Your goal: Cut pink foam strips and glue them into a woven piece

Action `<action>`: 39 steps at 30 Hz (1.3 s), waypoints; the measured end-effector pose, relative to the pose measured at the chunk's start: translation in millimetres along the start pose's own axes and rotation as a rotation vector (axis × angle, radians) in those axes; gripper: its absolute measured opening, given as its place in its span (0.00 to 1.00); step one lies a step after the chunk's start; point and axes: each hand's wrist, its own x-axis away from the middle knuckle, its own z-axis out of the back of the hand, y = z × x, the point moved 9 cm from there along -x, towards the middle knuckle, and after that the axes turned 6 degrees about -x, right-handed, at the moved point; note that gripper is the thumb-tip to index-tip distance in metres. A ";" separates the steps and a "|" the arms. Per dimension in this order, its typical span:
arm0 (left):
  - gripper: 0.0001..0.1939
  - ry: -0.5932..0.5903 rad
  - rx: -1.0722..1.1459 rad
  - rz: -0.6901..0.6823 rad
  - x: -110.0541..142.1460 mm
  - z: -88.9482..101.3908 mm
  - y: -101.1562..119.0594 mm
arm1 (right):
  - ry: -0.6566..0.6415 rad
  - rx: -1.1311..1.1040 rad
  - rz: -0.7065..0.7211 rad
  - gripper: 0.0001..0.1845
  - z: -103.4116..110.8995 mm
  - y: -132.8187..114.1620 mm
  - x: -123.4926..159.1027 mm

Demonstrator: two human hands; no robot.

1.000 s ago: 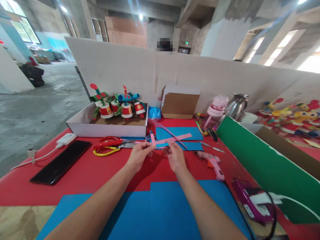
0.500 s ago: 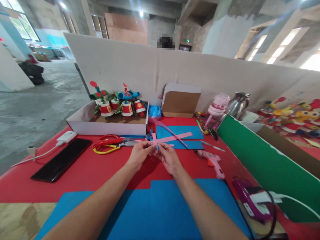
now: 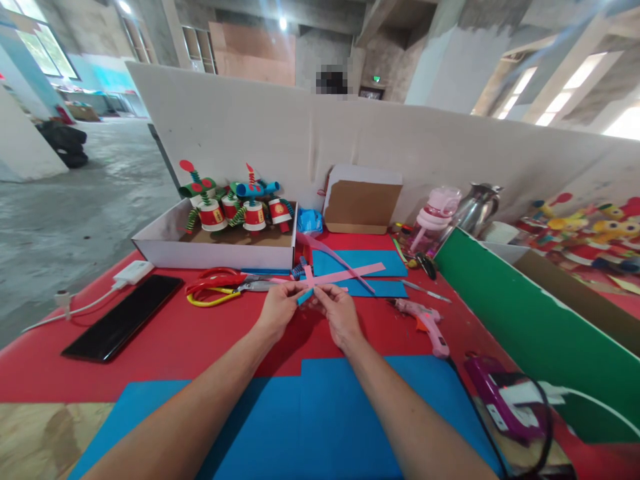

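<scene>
My left hand [image 3: 280, 309] and my right hand [image 3: 339, 313] meet over the red table, fingers pinched together. Between their fingertips is a narrow blue paper strip [image 3: 305, 297], its short end tilted down to the left. Pink paper strips [image 3: 359, 273] cross at the fingertips, one running up to the right; I cannot tell how they join the blue one. Behind them lie blue paper pieces [image 3: 376, 290]. Scissors with red and yellow handles [image 3: 215, 288] rest left of my left hand. A pink glue gun [image 3: 425, 323] lies right of my right hand.
A white box [image 3: 215, 257] holds several paper-cup figures. A black phone [image 3: 123, 320] lies at left. Blue sheets [image 3: 345, 407] cover the near edge. At right stand a green-sided box [image 3: 525, 327], a pink bottle [image 3: 435, 217] and a purple power strip [image 3: 505, 400] with cables.
The blue strip's end has turned between my fingertips and now shows its flat face, tilted down to the left. Both hands stay in nearly the same place.
</scene>
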 end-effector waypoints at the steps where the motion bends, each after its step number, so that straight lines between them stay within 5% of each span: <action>1: 0.18 -0.001 -0.005 -0.005 -0.2 0.1 0.0 | 0.009 0.024 0.020 0.17 1.1 -1.5 -0.4; 10: 0.15 0.019 -0.112 -0.054 -0.3 2.7 6.8 | 0.043 0.115 0.073 0.15 6.4 -7.2 -2.0; 16: 0.20 -0.111 -0.053 -0.049 6.2 -13.4 11.8 | 0.130 0.000 0.082 0.15 13.8 -8.1 -4.5; 22: 0.20 0.003 -0.114 -0.036 2.3 0.5 3.2 | 0.040 0.016 0.031 0.15 3.3 -2.8 -1.0; 39: 0.13 0.033 -0.223 -0.011 2.9 3.7 6.7 | -0.065 0.049 -0.069 0.18 0.7 1.4 -1.3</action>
